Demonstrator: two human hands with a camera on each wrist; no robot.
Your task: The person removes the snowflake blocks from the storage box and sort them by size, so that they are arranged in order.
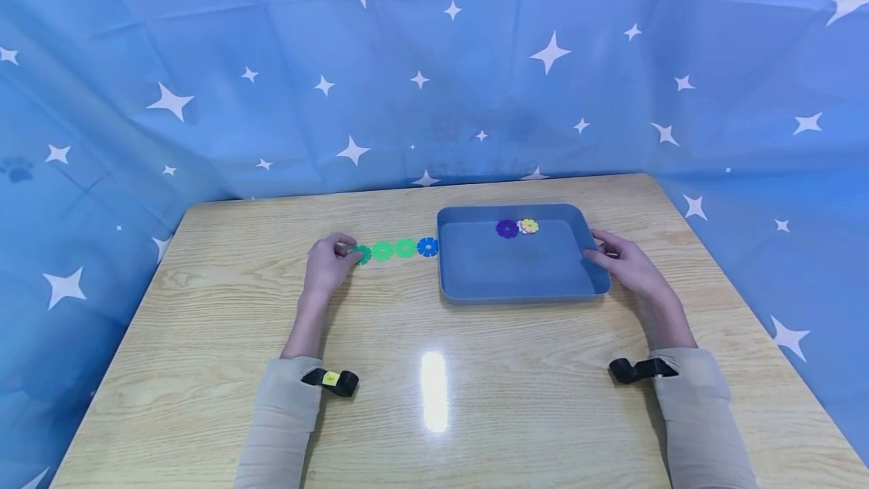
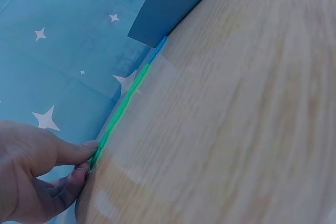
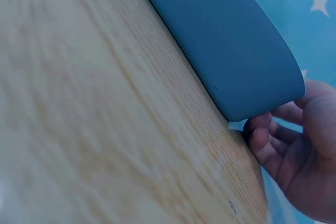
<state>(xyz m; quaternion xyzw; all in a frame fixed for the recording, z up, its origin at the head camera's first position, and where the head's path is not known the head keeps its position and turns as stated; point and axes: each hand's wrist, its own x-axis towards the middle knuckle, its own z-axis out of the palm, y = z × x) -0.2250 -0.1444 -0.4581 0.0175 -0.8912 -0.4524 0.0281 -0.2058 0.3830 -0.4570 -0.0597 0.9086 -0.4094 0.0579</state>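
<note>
A row of flat notched plastic discs lies on the table: a darker green disc point(image 1: 364, 254) at the left end, two bright green discs point(image 1: 394, 250), then a blue disc point(image 1: 428, 247) by the tray's left wall. Thumb and fingers of my left hand point(image 1: 328, 266) pinch the darker green disc; in the left wrist view the row point(image 2: 122, 107) appears edge-on. The right hand point(image 1: 627, 262) grips the right wall of the shallow blue tray point(image 1: 516, 274), thumb over the rim. Inside, near the back wall, are a purple disc point(image 1: 507, 229) and a yellow disc point(image 1: 529, 226), with a pale disc partly hidden between them.
Everything stands on a light wooden table point(image 1: 516, 391), with a bright light reflection near its front. A blue curtain point(image 1: 434, 59) with white stars hangs behind and along both sides. Each sleeve carries a black wrist strap point(image 1: 638, 371).
</note>
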